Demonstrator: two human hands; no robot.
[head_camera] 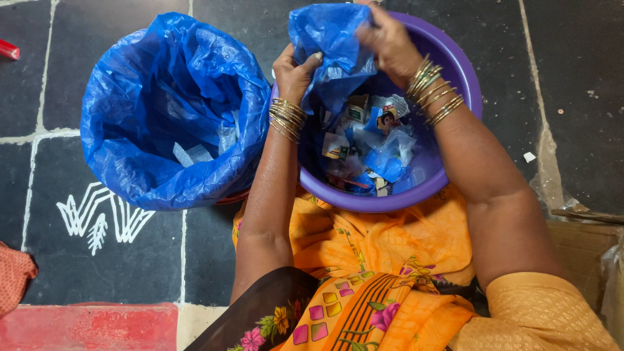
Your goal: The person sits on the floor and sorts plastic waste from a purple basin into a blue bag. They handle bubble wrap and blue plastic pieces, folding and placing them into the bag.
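Over dark floor tiles, both hands' grip pinches a blue plastic bag above a purple basin

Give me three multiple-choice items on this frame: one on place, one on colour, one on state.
1. Where is the bin lined with a blue bag?
A. To the left of the purple tub
B. Inside the purple tub
C. On the person's lap

2. What colour is the tub holding the wrappers?
A. Red
B. Purple
C. Green

3. What are the two hands doing?
A. Resting flat on the floor
B. Both gripping a crumpled blue plastic bag
C. Holding a broom

Key:
1 A: the blue-lined bin stands on the dark floor beside the purple tub, on its left.
2 B: its rim and wall are purple, with wrappers inside.
3 B: left hand and right hand pinch the blue plastic bag above the tub.
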